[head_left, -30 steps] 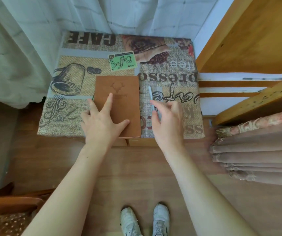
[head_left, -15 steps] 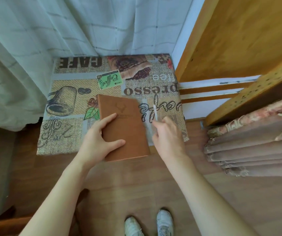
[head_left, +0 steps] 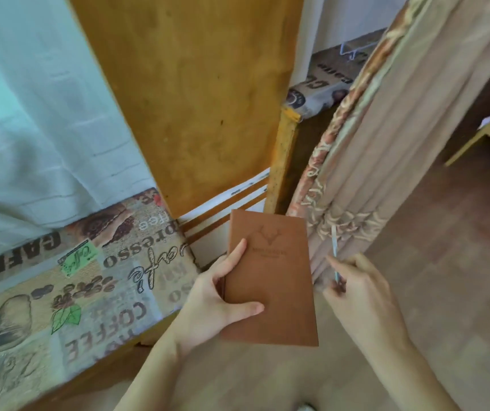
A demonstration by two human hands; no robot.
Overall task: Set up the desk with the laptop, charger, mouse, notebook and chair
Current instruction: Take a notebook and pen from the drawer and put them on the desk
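A brown notebook (head_left: 276, 280) with a stamped deer head on its cover is in the air above the wooden floor. My left hand (head_left: 214, 304) grips its left edge, thumb across the cover. To the right, my right hand (head_left: 359, 292) pinches a thin white and light-blue pen (head_left: 334, 247) that points upward. The low table with the coffee-print cloth (head_left: 89, 286) lies to the left, away from both hands. Laptop, charger, mouse and chair are out of sight.
A tall orange-brown wooden panel (head_left: 196, 93) rises ahead. A pleated beige curtain (head_left: 386, 149) hangs to its right. Sheer white curtain (head_left: 36, 129) fills the left. A second coffee-print cloth (head_left: 323, 87) shows behind the panel. Wooden floor (head_left: 460, 262) opens to the right.
The notebook and the pen have been lifted off the coffee-print table. The view has swung to the right, so the table has slid to the lower left.
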